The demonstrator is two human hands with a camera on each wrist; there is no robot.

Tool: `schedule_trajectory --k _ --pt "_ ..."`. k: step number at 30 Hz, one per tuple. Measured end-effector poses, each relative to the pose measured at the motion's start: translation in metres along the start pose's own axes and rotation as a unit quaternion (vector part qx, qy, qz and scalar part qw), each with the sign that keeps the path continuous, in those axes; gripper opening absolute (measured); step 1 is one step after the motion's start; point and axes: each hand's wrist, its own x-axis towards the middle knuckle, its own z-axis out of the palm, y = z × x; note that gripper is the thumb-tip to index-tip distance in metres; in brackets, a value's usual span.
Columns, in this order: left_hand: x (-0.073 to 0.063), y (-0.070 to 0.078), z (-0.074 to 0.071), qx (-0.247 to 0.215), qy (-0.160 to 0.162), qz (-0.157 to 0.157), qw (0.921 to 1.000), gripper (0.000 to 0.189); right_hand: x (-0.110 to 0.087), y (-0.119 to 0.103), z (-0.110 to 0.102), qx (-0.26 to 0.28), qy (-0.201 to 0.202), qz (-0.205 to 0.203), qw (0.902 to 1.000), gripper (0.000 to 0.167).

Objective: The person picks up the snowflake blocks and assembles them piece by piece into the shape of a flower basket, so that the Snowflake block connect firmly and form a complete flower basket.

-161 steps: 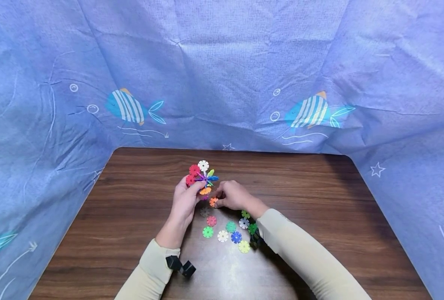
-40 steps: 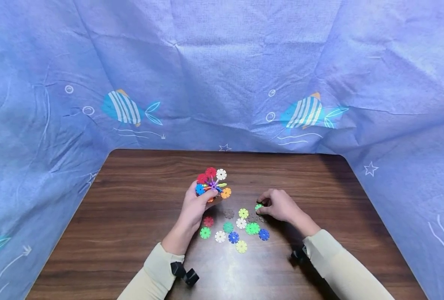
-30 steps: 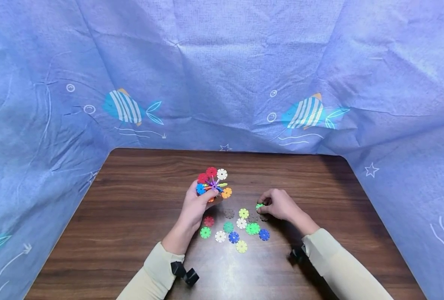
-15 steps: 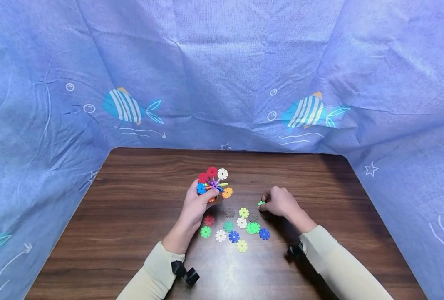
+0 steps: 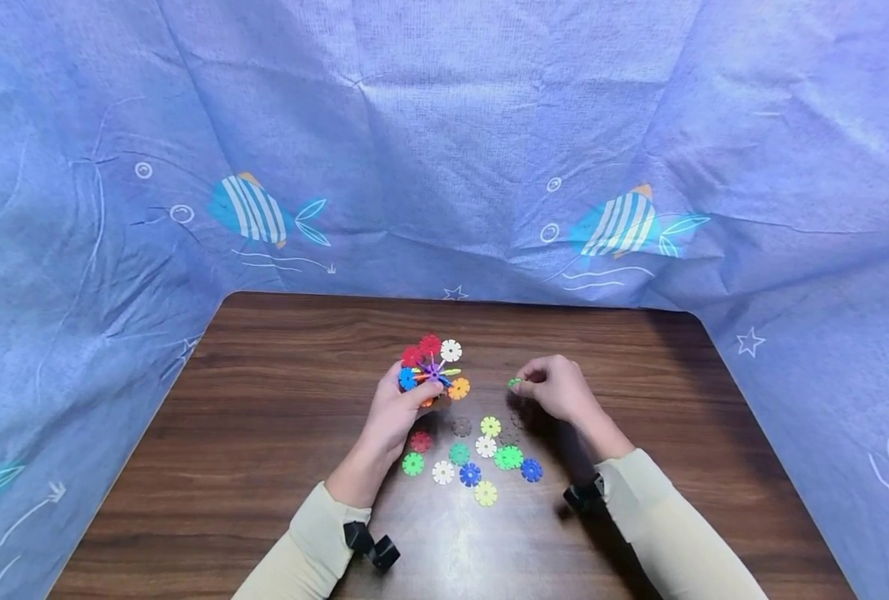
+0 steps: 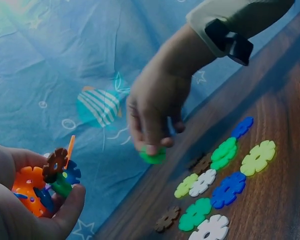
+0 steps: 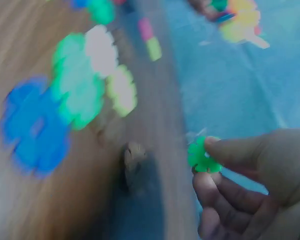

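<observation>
My left hand (image 5: 393, 417) grips a cluster of interlocked notched plastic discs (image 5: 433, 374) above the table. Red, white, blue, orange and purple discs stick out of it at different angles. In the left wrist view a brown disc (image 6: 55, 163) and an orange disc (image 6: 31, 187) show between thumb and fingers. To the right, my right hand (image 5: 560, 390) pinches one green disc (image 7: 204, 154) between thumb and fingertips, raised over the table and apart from the cluster. In the left wrist view that green disc is partly hidden behind the fingers.
Loose discs lie on the brown wooden table (image 5: 279, 483) below the hands: a red disc (image 5: 420, 442), a yellow disc (image 5: 486, 493), a blue disc (image 5: 531, 470) and several others in white, green and brown. A blue fish-printed cloth (image 5: 444, 167) hangs behind the table.
Earlier the right hand held an orange disc by the cluster, then reached the loose discs at the right. It now lifts a green disc up and slightly left. The left hand barely moves.
</observation>
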Motion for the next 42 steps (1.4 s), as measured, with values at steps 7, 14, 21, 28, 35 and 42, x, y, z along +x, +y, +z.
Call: schedule_trajectory --k 7,14,21,28,35,42 --pt "-0.001 -0.003 0.001 0.019 -0.015 0.014 0.9996 0.045 -0.008 -0.034 0.001 0.205 0.043 -0.064 0.9757 0.009" --pt "-0.004 -0.002 0.005 0.002 -0.033 0.013 0.9994 0.048 -0.023 -0.063 0.009 0.298 0.027 -0.071 0.9517 0.012" --pt "-0.003 -0.001 0.005 0.022 -0.033 0.021 0.9990 0.047 -0.030 -0.078 0.003 0.267 0.035 -0.073 0.9604 0.017" --pt "-0.002 -0.003 0.002 0.046 -0.037 0.036 0.9976 0.046 -0.026 -0.077 0.008 0.264 0.035 -0.076 0.9608 0.016" --pt "-0.003 -0.005 0.001 0.067 -0.033 0.033 0.9967 0.043 -0.026 -0.080 0.013 0.265 0.043 -0.057 0.9615 0.010" --pt "-0.002 -0.006 0.000 0.074 -0.036 0.033 0.9961 0.039 -0.015 -0.061 0.032 0.260 0.027 -0.066 0.9630 0.009"
